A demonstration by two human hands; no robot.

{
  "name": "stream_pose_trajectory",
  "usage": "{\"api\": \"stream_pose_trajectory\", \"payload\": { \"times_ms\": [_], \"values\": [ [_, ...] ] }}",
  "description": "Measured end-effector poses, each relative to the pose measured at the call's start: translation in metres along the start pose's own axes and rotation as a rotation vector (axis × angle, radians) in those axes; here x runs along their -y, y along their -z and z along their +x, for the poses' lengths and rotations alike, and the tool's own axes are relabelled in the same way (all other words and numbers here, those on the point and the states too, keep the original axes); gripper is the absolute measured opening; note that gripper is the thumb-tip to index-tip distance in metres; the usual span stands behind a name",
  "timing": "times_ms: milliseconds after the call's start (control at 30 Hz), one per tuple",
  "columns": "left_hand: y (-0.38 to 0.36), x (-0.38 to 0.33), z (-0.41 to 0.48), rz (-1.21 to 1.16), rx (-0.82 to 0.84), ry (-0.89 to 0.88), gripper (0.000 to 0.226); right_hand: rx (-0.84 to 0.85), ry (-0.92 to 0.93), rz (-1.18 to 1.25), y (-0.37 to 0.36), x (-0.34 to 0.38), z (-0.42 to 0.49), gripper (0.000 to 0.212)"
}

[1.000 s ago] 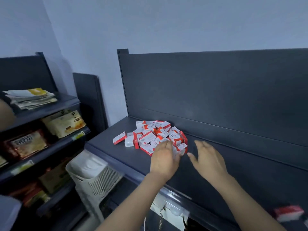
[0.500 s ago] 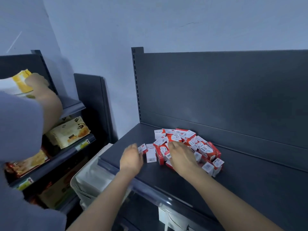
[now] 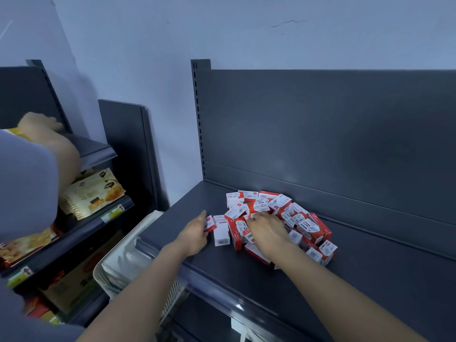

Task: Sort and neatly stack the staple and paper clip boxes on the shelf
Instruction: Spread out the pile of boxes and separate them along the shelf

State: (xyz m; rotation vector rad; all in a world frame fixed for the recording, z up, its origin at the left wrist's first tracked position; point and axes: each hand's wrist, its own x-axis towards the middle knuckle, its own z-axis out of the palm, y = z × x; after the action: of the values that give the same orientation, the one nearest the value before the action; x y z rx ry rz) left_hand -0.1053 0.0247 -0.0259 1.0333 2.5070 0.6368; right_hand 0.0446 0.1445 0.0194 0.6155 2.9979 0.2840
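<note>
Dark grey metal shelf [image 3: 370, 280], pale wall [image 3: 246, 33]; left hand [image 3: 195, 234] around a red-and-white cardboard box [image 3: 210, 223]; right hand [image 3: 267, 229], grip unclear.

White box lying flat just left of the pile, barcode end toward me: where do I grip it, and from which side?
Come down from above and pinch the white box by its short ends, near barcode end and far end. It lies flat on the shelf, and both long sides look crowded: a red box on the right, a smaller box on the left.
</note>
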Motion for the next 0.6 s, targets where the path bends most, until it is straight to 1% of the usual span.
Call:
{"api": "stream_pose_trajectory", "payload": {
  "times_ms": [133, 167, 300, 400, 467, 600],
  "values": [
    [-0.001, 0.005, 0.005, 0.043, -0.087, 0.0, 0.02, 0.002, 0.013, -0.003, 0.002, 0.001, -0.003, 0.038],
    [0.0, 0.004, 0.004, 0.063, -0.104, 0.003, 0.016, 0.0, 0.013, 0.003, 0.003, 0.001, -0.004, 0.038],
    [0.004, 0.005, 0.0, 0.063, -0.156, 0.064, 0.031, -0.029, 0.007, 0.031, 0.005, 0.002, -0.013, 0.042],
    [0.002, 0.006, -0.005, 0.049, -0.219, 0.07, 0.019, -0.041, -0.006, 0.063, 0.007, 0.003, -0.022, 0.048],
    [0.004, 0.002, -0.011, 0.013, -0.316, 0.075, 0.014, -0.06, -0.023, 0.091, 0.01, 0.0, -0.029, 0.049],
    [0.017, -0.03, -0.023, -0.13, -0.509, -0.005, 0.021, -0.106, -0.082, 0.154, 0.018, -0.011, -0.051, 0.044]
  ]
}}
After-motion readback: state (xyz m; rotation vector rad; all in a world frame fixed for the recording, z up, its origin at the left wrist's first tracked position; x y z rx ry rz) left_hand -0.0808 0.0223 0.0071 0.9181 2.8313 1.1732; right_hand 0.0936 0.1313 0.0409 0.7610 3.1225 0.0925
